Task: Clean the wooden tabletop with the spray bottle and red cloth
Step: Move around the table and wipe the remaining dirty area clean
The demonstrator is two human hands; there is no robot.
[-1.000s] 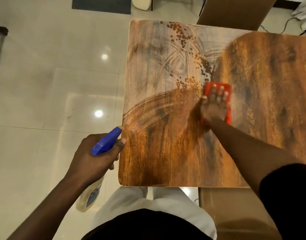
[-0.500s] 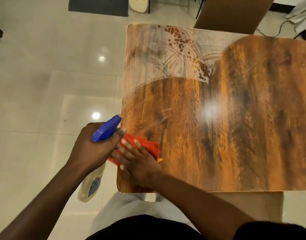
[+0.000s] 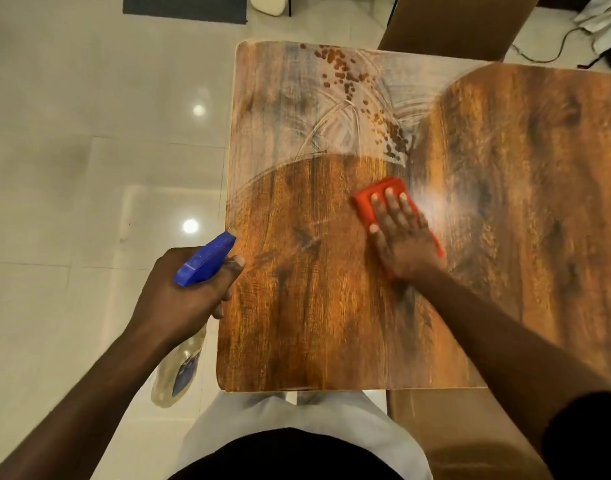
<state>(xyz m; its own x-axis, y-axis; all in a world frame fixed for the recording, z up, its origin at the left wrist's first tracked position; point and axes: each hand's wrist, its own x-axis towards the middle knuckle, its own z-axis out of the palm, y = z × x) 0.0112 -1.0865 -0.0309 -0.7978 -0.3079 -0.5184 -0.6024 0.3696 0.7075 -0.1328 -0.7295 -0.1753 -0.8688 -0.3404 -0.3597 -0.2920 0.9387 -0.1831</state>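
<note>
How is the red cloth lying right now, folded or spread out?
Folded: the red cloth is a compact pad with layered edges at its far end, pressed flat under the right hand.

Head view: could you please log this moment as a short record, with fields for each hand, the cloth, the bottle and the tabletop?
left hand: grips the spray bottle beside the table's left edge
spray bottle: blue head points toward the table, clear body hangs below the hand
right hand: fingers straight, presses the red cloth flat
red cloth: folded, on the tabletop near its middle
tabletop: near part dark and glossy; hazy patch with droplets at the far left
</note>
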